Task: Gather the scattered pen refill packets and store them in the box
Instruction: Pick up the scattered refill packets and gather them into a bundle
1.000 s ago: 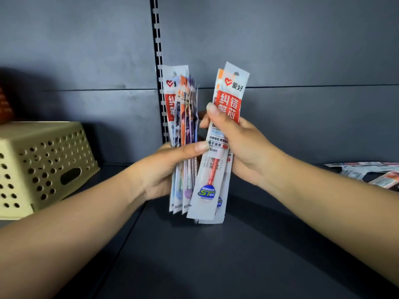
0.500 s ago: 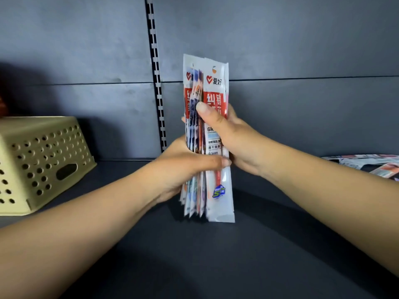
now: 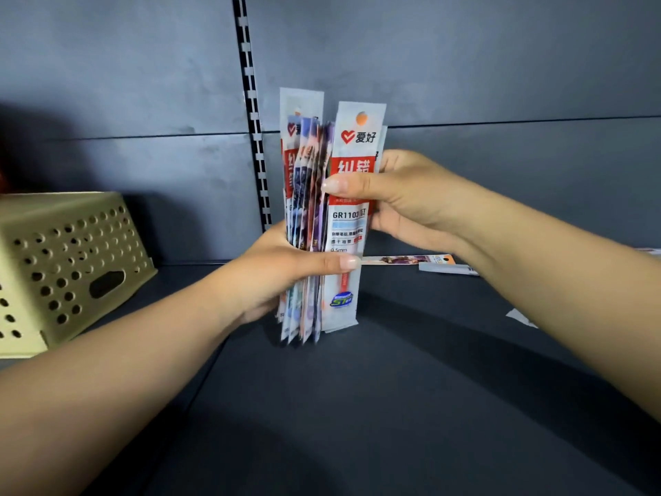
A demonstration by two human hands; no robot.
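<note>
The bundle of refill packets (image 3: 323, 223) is held upright above the dark shelf (image 3: 357, 406), long axis vertical, hang-hole ends up and bottom ends fanned out a bit just over the shelf surface. It's gripped low down by the left hand (image 3: 282, 277), thumb laid flat across the front of the stack. Higher up it's pinched by the right hand (image 3: 404, 198), thumb pressed over the red label of the front packet, the fingers curled behind. Compared with a second ago, the two separate handfuls have been merged into one stack and squared up. Off to the left, the perforated beige box (image 3: 68, 266) is seen tipped on the shelf. Further back on the right, a few loose packets (image 3: 422, 261) are left lying flat by the back wall.
</note>
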